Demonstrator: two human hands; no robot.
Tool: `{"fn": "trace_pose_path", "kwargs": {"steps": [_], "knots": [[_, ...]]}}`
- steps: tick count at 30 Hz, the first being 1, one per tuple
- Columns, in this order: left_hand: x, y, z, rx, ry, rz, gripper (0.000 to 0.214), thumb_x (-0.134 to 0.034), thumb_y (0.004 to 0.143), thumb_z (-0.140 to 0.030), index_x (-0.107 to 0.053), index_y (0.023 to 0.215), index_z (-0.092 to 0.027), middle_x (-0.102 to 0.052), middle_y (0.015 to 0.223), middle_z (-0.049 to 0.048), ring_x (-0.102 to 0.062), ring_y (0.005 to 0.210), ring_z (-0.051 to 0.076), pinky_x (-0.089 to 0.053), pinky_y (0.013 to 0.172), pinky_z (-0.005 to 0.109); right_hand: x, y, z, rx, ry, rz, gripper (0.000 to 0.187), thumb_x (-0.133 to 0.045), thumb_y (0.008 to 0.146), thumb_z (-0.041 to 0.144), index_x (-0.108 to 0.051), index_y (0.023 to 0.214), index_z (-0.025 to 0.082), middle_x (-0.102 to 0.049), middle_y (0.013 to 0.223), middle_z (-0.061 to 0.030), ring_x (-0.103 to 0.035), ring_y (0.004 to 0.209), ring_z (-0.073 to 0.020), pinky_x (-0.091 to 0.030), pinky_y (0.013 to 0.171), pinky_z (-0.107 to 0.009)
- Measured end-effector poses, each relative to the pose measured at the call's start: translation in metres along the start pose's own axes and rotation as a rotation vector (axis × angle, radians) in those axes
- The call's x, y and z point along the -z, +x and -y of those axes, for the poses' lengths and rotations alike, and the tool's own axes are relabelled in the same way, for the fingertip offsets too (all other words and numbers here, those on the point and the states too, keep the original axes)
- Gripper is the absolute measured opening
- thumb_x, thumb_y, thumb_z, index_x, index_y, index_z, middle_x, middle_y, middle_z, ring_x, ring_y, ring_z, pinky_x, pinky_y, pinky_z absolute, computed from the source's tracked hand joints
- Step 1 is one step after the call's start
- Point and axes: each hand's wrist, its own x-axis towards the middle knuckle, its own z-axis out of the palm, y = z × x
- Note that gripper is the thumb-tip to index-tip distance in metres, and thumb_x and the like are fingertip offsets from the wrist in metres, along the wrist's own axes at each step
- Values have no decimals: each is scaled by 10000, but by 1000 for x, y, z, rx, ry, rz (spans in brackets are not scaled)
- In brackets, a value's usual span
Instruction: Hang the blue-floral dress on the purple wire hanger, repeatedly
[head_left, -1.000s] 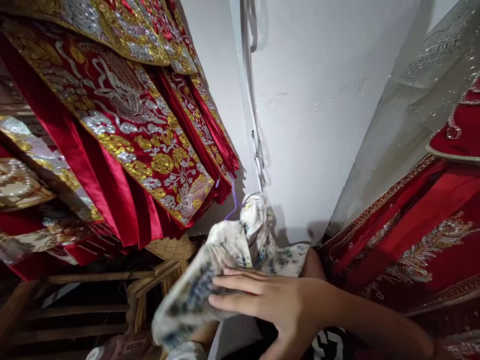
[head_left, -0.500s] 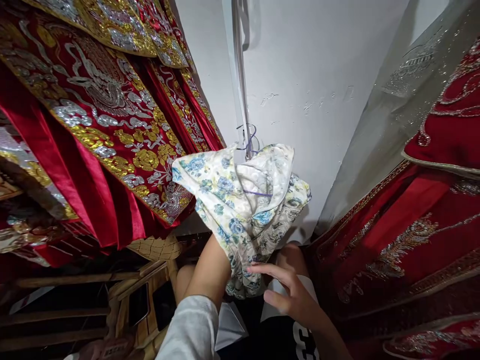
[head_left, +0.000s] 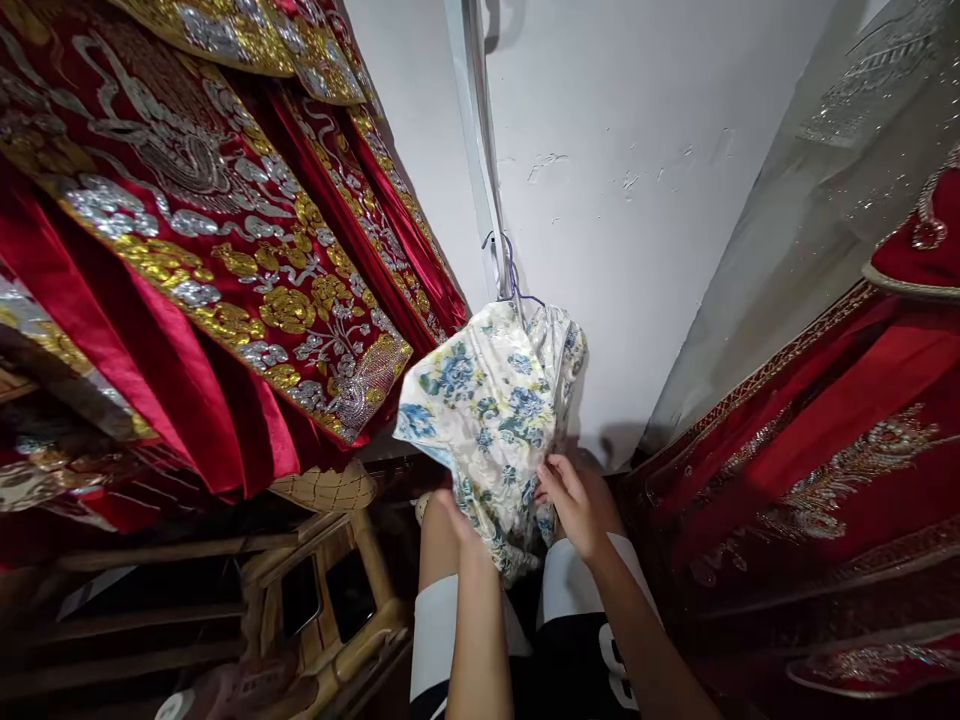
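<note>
A white garment with blue and yellow flowers (head_left: 495,400), seemingly a blouse or dress, hangs in front of me from a purple wire hanger (head_left: 514,270). The hanger's hook is at the lower end of a metal strip (head_left: 474,110) on the wall. My right hand (head_left: 568,500) pinches the right edge of the cloth low down between thumb and fingers. At the lower left edge of the garment, my left hand (head_left: 459,522) touches or nearly touches the cloth; it is blurred and its fingers are partly hidden.
Red costumes with gold and silver embroidery (head_left: 247,290) hang close on the left. More red beaded cloth (head_left: 825,470) and a sheer sparkly fabric (head_left: 825,170) are on the right. A bamboo chair (head_left: 330,590) stands at lower left, near my knees. The white wall (head_left: 622,250) is behind.
The garment has turned and hangs narrower, its open neck no longer facing me. My left hand has come out from under the cloth to its left edge; my right hand has moved up onto the cloth.
</note>
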Motion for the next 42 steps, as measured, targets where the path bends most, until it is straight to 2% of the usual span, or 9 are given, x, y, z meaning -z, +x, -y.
{"fn": "trace_pose_path", "kwargs": {"steps": [3, 8, 17, 23, 30, 33, 38, 40, 42], "knots": [[-8, 3, -5, -48, 115, 47, 535, -901, 626, -506, -763, 1068, -238, -763, 1082, 101, -681, 1131, 333, -538, 980, 423, -8, 5, 4, 37, -59, 55, 427, -696, 812, 650, -613, 916, 244, -614, 825, -12, -589, 768, -189, -511, 645, -281], [-25, 0, -15, -233, 138, -141, 338, -799, 790, -393, -748, 1055, -189, -760, 1136, 102, -694, 1124, 262, -503, 1019, 352, -13, 6, 0, 1, 34, 23, 485, -648, 819, 697, -582, 991, 248, -613, 804, -1, -604, 697, -177, -515, 598, -285], [-22, -10, -22, -49, -133, -176, 453, -834, 722, -382, -710, 1129, -225, -753, 1176, 109, -652, 1238, 330, -518, 1053, 441, -8, 20, 8, 62, -26, 114, 393, -643, 845, 586, -519, 682, 250, -478, 567, 31, -439, 533, -157, -372, 521, -294], [-6, -6, -20, -28, -92, -173, 408, -830, 718, -410, -731, 1086, -264, -754, 1182, 94, -644, 1244, 353, -537, 1032, 471, -12, 13, 16, 27, 9, 175, 392, -582, 893, 615, -558, 712, 269, -589, 651, -14, -514, 578, -187, -404, 542, -323], [-9, -8, -24, -10, -121, -175, 395, -837, 700, -402, -720, 1046, -252, -748, 1162, 92, -634, 1247, 356, -538, 1028, 458, -18, 8, 32, 74, -10, 244, 333, -631, 873, 504, -556, 698, 231, -503, 558, 33, -451, 529, -137, -365, 535, -280], [-1, -4, -29, -119, -53, -324, 351, -790, 761, -390, -684, 1051, -224, -737, 1120, 83, -624, 1252, 320, -506, 1052, 420, -14, 4, 33, 53, 96, 104, 323, -634, 838, 412, -523, 608, 215, -456, 539, 32, -398, 507, -117, -305, 503, -267], [7, -5, -28, -620, 378, -547, 338, -732, 827, -286, -619, 1143, -253, -586, 1367, 70, -470, 1384, 268, -335, 1185, 362, -10, -3, 38, -54, 263, -54, 269, -665, 752, 412, -589, 603, 202, -400, 508, 42, -324, 487, -105, -249, 485, -264], [2, -10, -19, -738, 445, -533, 382, -735, 820, -255, -603, 1179, -264, -516, 1428, 82, -433, 1400, 260, -301, 1196, 345, -13, -6, 44, -87, 193, -24, 265, -693, 746, 434, -652, 646, 192, -454, 512, 27, -363, 493, -110, -254, 491, -267], [-5, -14, -6, -675, 491, -344, 369, -739, 803, -225, -635, 1156, -251, -577, 1317, 101, -515, 1293, 264, -364, 1135, 337, -18, -10, 49, -93, 81, 45, 279, -714, 750, 449, -685, 664, 185, -515, 528, 9, -406, 503, -117, -268, 500, -272]]}}
